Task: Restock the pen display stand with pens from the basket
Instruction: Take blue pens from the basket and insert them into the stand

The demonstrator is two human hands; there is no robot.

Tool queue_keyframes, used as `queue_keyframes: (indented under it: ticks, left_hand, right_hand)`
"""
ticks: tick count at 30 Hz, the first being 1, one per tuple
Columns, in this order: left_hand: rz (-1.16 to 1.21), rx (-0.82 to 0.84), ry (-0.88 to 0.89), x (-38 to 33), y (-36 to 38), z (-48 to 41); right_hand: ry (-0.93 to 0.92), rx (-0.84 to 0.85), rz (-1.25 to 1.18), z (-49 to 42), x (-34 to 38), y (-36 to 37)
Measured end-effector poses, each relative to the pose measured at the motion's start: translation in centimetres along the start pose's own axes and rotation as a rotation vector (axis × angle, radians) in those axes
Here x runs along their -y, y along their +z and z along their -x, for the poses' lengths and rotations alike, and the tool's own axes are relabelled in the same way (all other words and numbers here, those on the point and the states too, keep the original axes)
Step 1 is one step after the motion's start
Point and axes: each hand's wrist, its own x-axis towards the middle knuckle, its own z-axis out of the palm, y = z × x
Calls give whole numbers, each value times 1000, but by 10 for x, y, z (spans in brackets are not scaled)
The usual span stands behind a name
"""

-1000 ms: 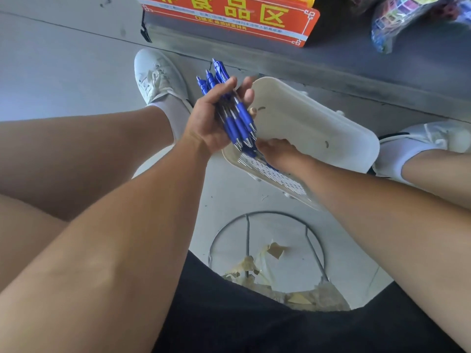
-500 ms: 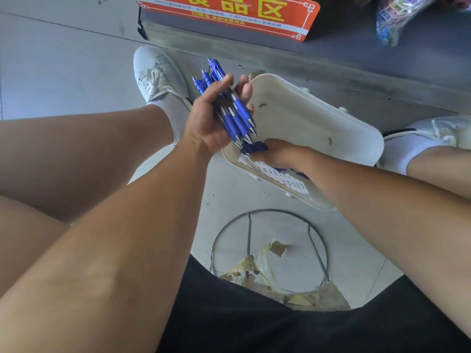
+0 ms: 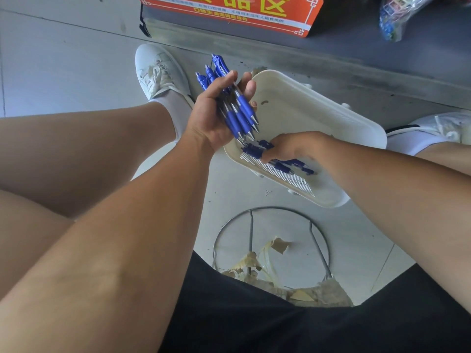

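Early-to-middle of the restock, judging from this view. You're gathering stock, not placing any: the display stand isn't showing anywhere, so I can't confirm a single pen sitting in it. Your left hand (image 3: 211, 118) is wrapping fingers and thumb round a bundle of blue pens (image 3: 240, 115), several of them pressed together. It's holding them just above the near-left rim of the white basket (image 3: 318, 115), which is sitting tilted, low between your shoes; what's propping it I can't tell. Your right hand (image 3: 295, 149) is reaching down into the basket, thumb and forefinger closing on the clip ends of the loose pens (image 3: 290, 165) lying on the slotted bottom. I'm reading it as a pinch, the other fingers being hidden under the hand. Only a few pens are showing in the basket, so the collecting is looking nearly finished. What's left is lifting those, adding them to the bundle, carrying the lot to the stand and slotting them in — the whole placing half of the job. The bundle's long axis is running diagonally, with clicker ends pointing up and away toward your left shoe (image 3: 160, 72) and silver tips pointing down toward the basket and your right hand. The loose pens are lying nearly flat, long axis across the basket, clip ends toward your left. Their tips are partly covered by your wrist, so I'm not calling those.
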Motion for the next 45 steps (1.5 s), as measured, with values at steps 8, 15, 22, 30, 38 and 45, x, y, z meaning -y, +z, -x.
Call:
queue_keyframes:
  ticks: [8, 15, 22, 30, 38, 45]
  left_hand:
    - [3, 12, -1, 1, -1, 0]
    - [-15, 17, 4, 1, 0, 0]
    - [-25, 14, 5, 0, 0, 0]
    - [-29, 10, 5, 0, -1, -1]
    - [-54, 3, 14, 0, -2, -2]
    - [-54, 5, 9, -1, -5, -5]
  right_hand:
    - [-98, 12, -169, 3, -19, -2]
    - [-88, 39, -241, 12, -23, -11]
    - [-91, -101, -327, 8, -26, -3]
    - [-127, -552, -644, 7, -39, 29]
    - [-171, -509, -572, 7, -37, 43]
    - [-93, -429, -506, 14, -58, 43]
